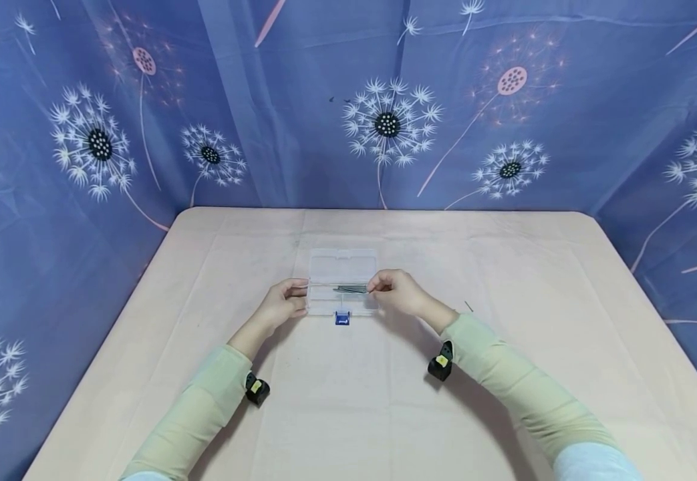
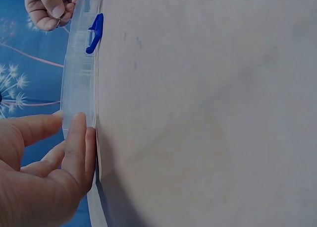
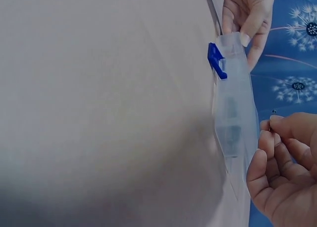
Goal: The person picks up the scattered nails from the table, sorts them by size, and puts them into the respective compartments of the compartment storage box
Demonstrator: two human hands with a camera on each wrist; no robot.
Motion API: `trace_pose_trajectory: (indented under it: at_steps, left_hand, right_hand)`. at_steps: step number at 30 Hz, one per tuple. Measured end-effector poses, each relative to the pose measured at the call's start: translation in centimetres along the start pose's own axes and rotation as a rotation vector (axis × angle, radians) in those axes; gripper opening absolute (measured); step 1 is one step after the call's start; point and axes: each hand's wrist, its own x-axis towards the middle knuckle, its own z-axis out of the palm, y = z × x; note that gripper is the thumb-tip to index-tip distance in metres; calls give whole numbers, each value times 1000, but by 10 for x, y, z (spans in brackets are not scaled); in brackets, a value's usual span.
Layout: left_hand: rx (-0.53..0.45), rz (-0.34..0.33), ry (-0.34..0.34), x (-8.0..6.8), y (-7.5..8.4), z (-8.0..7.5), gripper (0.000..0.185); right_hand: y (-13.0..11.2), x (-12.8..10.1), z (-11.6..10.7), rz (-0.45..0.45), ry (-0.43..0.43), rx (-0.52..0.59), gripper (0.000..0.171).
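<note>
Hands apart, we note: left hand [image 1: 281, 306] steadies the clear box [image 1: 343, 264]; right hand [image 1: 397, 291] pinches thin metal pins [image 1: 350, 288] over it.

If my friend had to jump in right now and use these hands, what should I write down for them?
Left hand: fingers straight, steadying the left end of the clear plastic box.
Right hand: fingers curled, pinching the end of a bundle of thin metal pins that lies over the open box.
Box: middle of the table, lid up, blue latch facing the person.
Done: box opened, pins gripped.
Left: whether the pins are going in or out can't be told; one more thin pin seems to lie on the table to the right.
</note>
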Motion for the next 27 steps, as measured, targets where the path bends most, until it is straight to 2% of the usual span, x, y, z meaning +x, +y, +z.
trace_pose_trajectory:
  at_steps: [8,15,27]
  left_hand:
    - [-2,3,-1,1,0,0,45]
    - [-7,4,-5,2,2,2,46]
    - [-6,-9,14,0,1,1,46]
  right_hand:
    - [-5,-1,4,21,36,-24,6]
    - [-6,-4,2,10,25,-35,8]
    - [-13,-31,-10,-16,10,-127,10]
